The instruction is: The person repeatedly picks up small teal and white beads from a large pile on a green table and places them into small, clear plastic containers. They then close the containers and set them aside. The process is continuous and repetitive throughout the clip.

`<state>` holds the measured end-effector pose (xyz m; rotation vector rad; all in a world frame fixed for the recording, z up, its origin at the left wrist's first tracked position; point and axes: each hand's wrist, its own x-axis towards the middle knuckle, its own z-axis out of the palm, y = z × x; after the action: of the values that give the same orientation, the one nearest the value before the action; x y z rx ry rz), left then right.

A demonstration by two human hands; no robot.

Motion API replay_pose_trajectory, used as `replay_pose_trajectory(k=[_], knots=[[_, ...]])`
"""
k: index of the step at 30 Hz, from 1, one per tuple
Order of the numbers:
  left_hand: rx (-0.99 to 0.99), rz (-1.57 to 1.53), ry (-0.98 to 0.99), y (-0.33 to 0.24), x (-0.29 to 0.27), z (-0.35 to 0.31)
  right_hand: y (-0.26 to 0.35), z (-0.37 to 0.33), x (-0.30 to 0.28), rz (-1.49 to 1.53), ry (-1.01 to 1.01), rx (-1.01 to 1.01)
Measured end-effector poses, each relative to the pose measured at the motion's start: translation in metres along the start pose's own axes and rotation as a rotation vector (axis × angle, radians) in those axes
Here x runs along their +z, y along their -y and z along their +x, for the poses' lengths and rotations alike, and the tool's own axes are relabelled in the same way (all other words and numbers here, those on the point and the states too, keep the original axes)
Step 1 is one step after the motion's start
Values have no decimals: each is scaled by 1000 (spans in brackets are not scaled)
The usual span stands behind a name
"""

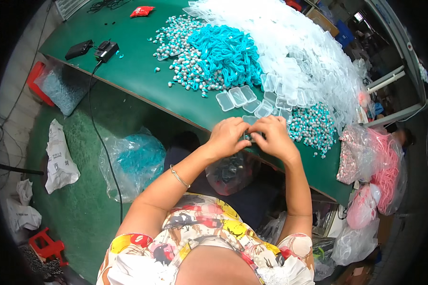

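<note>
A small, clear, rounded-corner plastic box (250,119) shows at the near edge of the green table (142,61), between the curled fingertips of the left hand (230,136) and right hand (274,137), which hide most of it, so I cannot tell what they pinch. Loose clear boxes (238,96) lie just beyond, turquoise cords (228,52) far left, and turquoise-and-silver beads (314,126) to the right.

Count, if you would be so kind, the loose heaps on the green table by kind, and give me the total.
Small teal-and-grey pieces: 2 (left heap, right heap)
Turquoise cords: 1
Clear plastic cases: 1
Total: 4 heaps
</note>
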<state>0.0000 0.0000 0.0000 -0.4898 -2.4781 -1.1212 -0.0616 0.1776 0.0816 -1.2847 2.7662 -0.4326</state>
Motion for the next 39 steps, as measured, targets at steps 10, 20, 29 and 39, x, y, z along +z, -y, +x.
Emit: replay_pose_trajectory(k=[10, 20, 29, 39], knots=[[56, -6, -3, 3, 0, 3, -54, 141, 41, -12, -510, 425], [23, -31, 35, 4, -4, 0, -36, 36, 18, 450, -589, 121], [12, -56, 66, 2, -8, 4, -9, -33, 30, 81, -438, -65], [-47, -74, 90, -7, -11, 8, -9, -31, 29, -114, -343, -233]])
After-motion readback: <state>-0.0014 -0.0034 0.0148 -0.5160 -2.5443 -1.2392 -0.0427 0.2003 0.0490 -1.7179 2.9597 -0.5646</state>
